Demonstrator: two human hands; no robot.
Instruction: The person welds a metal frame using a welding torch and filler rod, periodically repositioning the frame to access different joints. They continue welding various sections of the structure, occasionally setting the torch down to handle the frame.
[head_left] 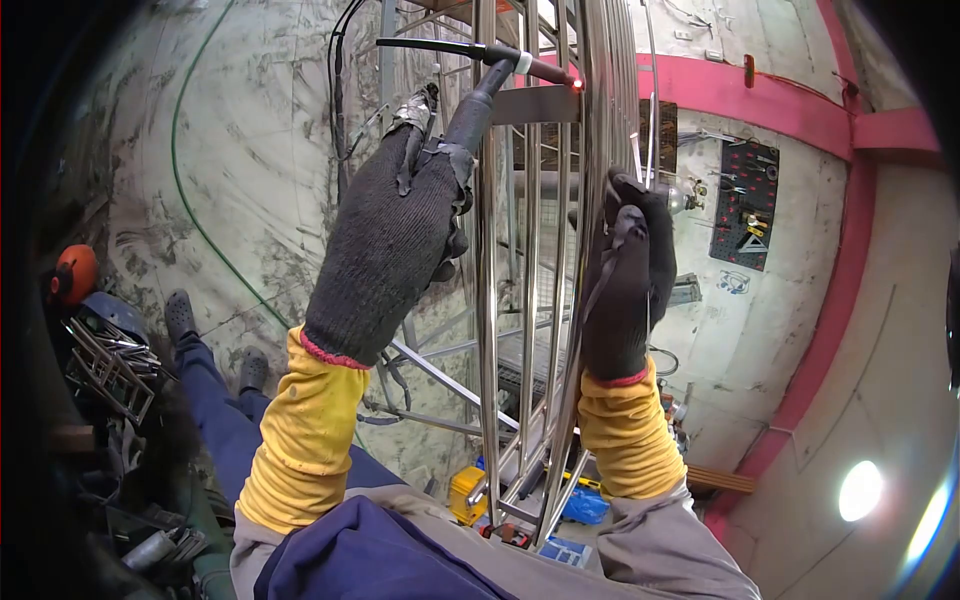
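While the left hand (392,225) grasps the TIG torch (478,105), the right hand (628,275) curls beside steel tubes (593,120), grasp indeterminable; wrist drift could misplace the arc (577,86).

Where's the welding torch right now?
Head view, top centre: the welding torch is gripped in the left hand, its glowing tip by the shiny metal tubes, just above the flat grey plate in the picture.
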